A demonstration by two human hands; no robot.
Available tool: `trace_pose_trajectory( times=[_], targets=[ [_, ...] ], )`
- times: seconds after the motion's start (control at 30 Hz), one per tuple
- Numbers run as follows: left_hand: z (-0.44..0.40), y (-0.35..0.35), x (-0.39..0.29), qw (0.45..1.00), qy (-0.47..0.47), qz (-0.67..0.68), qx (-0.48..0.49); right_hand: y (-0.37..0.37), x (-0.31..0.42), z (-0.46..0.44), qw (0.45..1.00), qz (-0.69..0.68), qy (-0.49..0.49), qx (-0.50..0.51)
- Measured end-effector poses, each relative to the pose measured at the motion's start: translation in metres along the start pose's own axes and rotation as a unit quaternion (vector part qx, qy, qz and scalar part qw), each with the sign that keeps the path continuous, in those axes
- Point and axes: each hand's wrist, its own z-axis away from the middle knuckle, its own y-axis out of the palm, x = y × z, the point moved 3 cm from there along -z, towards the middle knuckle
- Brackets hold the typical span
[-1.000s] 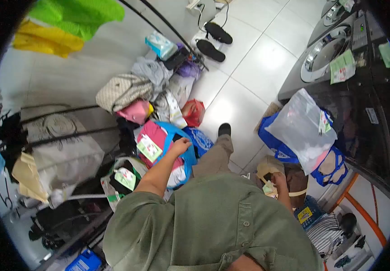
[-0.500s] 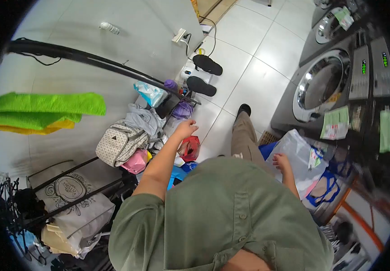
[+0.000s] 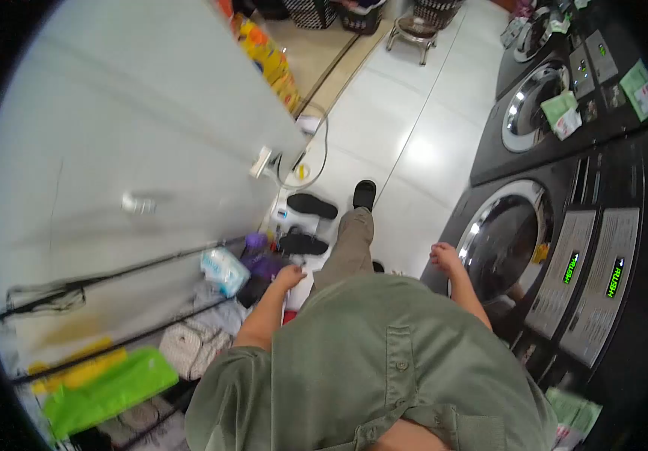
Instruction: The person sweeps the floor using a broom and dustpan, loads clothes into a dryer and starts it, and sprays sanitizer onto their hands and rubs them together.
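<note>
My left hand [image 3: 289,277] hangs beside my body, its fingers loosely apart and nothing visible in them. It is nearest to a pile with a dark purple bag [image 3: 266,267] and a white and blue pack [image 3: 224,271]. On the other side, my right hand [image 3: 444,258] is held out with relaxed, partly bent fingers and appears to hold nothing. A front-loading washing machine with a round glass door [image 3: 506,242] stands just right of it, apart from the fingers.
Black slippers [image 3: 312,205] lie by the wall near a power strip [image 3: 261,161] and its cable. A metal rack with a green cloth [image 3: 110,391] stands at left. More machines line the right side. A small stool [image 3: 416,34] and laundry baskets [image 3: 311,13] are farther ahead.
I have walked forward along the floor. The slippers and washing machines are closer, and the plastic bags at right have left the view. Both hands stay empty.
</note>
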Motion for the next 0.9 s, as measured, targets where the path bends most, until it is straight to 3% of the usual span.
trace_pose_trajectory(
  times=[0.1,0.2,0.27,0.33,0.37,0.43,0.5,0.57,0.63,0.67,0.73,0.8,0.83,0.87,0.9],
  targets=[
    [-0.060,-0.046,-0.058,0.999,0.030,-0.020,-0.002,-0.019,0.042,-0.050,0.998,-0.020,-0.046,-0.029],
    [-0.129,-0.105,-0.123,0.998,0.036,0.047,-0.007,-0.050,0.045,-0.104,0.998,-0.033,-0.040,-0.043],
    [-0.184,-0.141,-0.157,0.994,0.059,0.094,-0.022,-0.076,0.090,-0.103,0.975,0.223,-0.008,-0.001],
    [-0.214,-0.195,-0.219,0.995,0.069,0.071,-0.009,-0.099,0.127,-0.102,0.989,0.114,0.078,-0.059],
    [-0.228,-0.218,-0.249,0.997,0.076,0.035,-0.006,-0.109,0.134,-0.115,0.989,0.111,0.079,-0.064],
    [-0.270,-0.259,-0.292,0.994,0.108,-0.032,0.013,-0.137,0.150,-0.148,0.974,-0.083,0.050,-0.206],
    [-0.312,-0.296,-0.339,0.982,0.149,-0.108,0.033,-0.149,0.181,-0.168,0.963,-0.087,0.064,-0.245],
    [-0.350,-0.337,-0.393,0.966,0.164,-0.199,0.008,-0.147,0.214,-0.188,0.951,-0.194,0.104,-0.218],
    [-0.396,-0.370,-0.439,0.959,0.199,-0.204,0.006,-0.143,0.222,-0.227,0.950,-0.202,0.126,-0.202],
    [-0.423,-0.385,-0.457,0.967,0.196,-0.165,-0.014,-0.144,0.210,-0.267,0.988,-0.094,0.068,-0.106],
    [-0.454,-0.396,-0.486,0.977,0.184,-0.107,-0.034,-0.141,0.194,-0.320,1.000,0.007,0.018,-0.014],
    [-0.462,-0.419,-0.532,0.974,0.188,-0.108,-0.066,-0.155,0.213,-0.372,0.963,-0.007,0.267,-0.038],
    [-0.471,-0.421,-0.543,0.971,0.200,-0.124,-0.045,-0.157,0.230,-0.374,0.962,-0.022,0.272,-0.035],
    [-0.482,-0.423,-0.555,0.965,0.222,-0.142,-0.012,-0.167,0.267,-0.377,0.982,0.087,0.161,-0.040],
    [-0.494,-0.423,-0.570,0.955,0.250,-0.157,0.019,-0.178,0.307,-0.382,0.992,0.067,0.048,-0.100]
  ],
)
